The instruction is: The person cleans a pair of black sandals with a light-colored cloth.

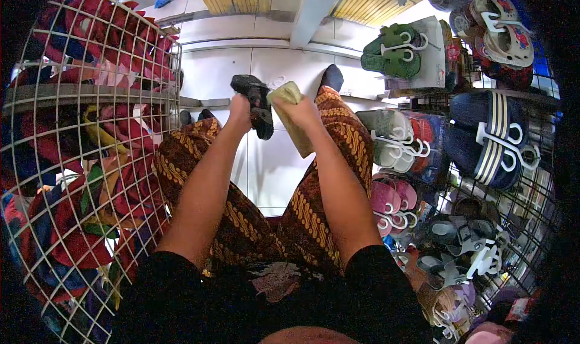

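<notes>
My left hand (pixel 240 113) grips a black sandal (pixel 262 122) by its side, holding it upright in front of my knees. Folded in my right hand (pixel 302 112) is a yellowish-green cloth (pixel 298 140), its upper fold close beside the sandal and its lower part hanging toward my thigh. Both hands are closed, and the fingers behind the sandal are partly hidden. Below them lies a white tiled floor (pixel 266 181), between my legs in brown patterned trousers (pixel 329 135).
To the left stands a wire grid rack (pixel 78 126) with red and dark goods behind it. On the right, green sandals (pixel 393 54), pink sandals (pixel 393 199) and striped navy slides (pixel 492 138) hang on white hooks. Beyond my feet runs a metal door track (pixel 241 42).
</notes>
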A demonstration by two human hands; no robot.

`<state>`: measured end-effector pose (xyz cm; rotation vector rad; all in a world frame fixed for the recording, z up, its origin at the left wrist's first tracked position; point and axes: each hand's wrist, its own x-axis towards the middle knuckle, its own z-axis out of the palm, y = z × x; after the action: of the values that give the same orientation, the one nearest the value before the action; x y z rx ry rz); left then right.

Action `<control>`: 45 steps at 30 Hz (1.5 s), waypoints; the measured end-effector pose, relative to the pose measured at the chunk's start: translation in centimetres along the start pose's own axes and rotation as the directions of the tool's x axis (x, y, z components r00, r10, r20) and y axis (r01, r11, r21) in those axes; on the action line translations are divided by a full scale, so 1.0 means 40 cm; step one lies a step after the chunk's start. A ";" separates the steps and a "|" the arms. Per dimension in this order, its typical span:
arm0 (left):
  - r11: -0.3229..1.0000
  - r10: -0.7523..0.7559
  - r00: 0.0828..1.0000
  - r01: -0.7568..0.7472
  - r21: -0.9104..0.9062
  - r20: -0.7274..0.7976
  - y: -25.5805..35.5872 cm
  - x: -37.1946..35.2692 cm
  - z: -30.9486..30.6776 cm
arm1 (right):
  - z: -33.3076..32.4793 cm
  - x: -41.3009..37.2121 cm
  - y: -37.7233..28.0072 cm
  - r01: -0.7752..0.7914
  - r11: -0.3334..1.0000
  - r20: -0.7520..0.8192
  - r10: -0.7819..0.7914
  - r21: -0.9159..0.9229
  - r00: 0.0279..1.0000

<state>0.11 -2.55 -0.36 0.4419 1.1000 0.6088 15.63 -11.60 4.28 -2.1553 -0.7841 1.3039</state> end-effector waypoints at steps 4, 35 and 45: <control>0.996 0.089 0.994 -0.087 0.035 -0.060 -0.005 0.025 -0.002 | 0.021 0.027 0.044 -0.018 0.999 0.245 0.030 -0.051 0.969; 0.997 0.015 0.996 -0.022 -0.078 -0.091 0.062 -0.038 0.026 | 0.015 0.031 0.038 -0.038 0.991 0.218 0.009 0.130 0.976; 0.993 0.061 0.998 -0.062 -0.100 -0.010 0.065 -0.043 0.027 | 0.023 0.031 0.039 0.144 0.988 0.441 -0.103 -0.059 0.891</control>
<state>-0.07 -1.74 2.85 0.3876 1.0608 0.7172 15.61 -11.74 2.08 -1.8568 -1.1559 1.7413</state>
